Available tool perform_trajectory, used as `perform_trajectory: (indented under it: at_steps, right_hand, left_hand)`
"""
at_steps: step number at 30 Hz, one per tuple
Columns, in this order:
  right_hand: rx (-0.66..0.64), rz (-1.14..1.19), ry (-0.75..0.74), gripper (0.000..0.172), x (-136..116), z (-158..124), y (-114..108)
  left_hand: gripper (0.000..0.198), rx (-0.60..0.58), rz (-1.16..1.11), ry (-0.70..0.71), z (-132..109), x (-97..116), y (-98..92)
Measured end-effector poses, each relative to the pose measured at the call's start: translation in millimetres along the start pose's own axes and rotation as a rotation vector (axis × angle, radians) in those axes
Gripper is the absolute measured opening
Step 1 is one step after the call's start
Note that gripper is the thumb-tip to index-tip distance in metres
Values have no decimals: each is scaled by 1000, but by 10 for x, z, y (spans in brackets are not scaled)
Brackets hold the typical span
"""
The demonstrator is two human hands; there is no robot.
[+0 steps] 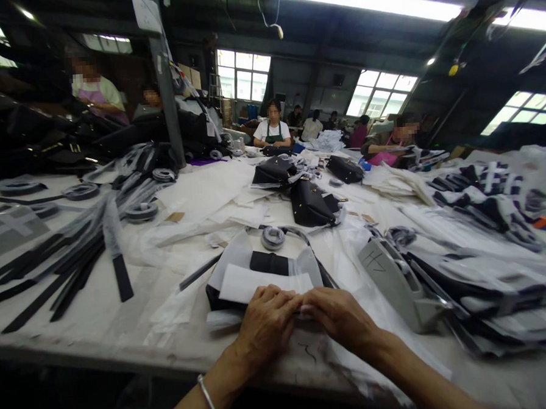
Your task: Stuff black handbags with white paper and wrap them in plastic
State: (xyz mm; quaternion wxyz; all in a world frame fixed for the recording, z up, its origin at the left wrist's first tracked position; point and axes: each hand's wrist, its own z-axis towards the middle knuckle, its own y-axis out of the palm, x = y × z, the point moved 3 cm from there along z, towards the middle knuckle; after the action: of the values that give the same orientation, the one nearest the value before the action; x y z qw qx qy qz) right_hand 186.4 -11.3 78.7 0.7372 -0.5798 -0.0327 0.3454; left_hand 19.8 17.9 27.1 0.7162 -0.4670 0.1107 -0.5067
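In front of me a black bag [214,297] lies on the table, partly covered by translucent wrapping and a white padding sheet [259,283]. My left hand [269,314] is closed over the bag's near edge, where a white wrapping sheet [224,320] sticks out past it. Close against it, fingertips nearly touching, my right hand [336,314] is curled shut at the same edge. The undersides of both hands are hidden. A coiled, wrapped strap [273,237] rests just behind the bag. A black band [269,262] shows between the wrapping layers.
Black straps [88,257] and coiled straps [141,211] spread over the left. A grey tape dispenser [396,283] stands right of the bag, beside a stack of wrapped flat pieces [492,290]. Black bags [314,202] lie farther back. Co-workers [273,131] sit beyond; a post [169,94] rises left.
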Motion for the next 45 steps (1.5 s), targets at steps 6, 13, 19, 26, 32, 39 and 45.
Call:
perform_trajectory:
  at_steps: [6,13,19,26,32,39,45]
  right_hand:
    - [-207,-123,155,23,186,282,-2]
    - [-175,259,299,16,416,445,72]
    - [-193,379,427,17,697,486,269]
    - [-280,614,582,25,892,468,458]
    - [-174,558,551,25,877,420,479]
    - [-116,539,376,15,609,84,59]
    - [80,72,-156,21,319,-286,1]
  left_hand:
    - [41,-10,-140,-188,53,46,-68]
    - [16,149,136,-280,182,51,89]
    - [22,220,218,-252,196,57,147]
    - [16,207,203,-228,168,24,164]
    - [16,81,44,-53,82,46,46]
    - [20,78,-78,-102,85,53,30]
    - [30,65,-44,-107,99,64,33]
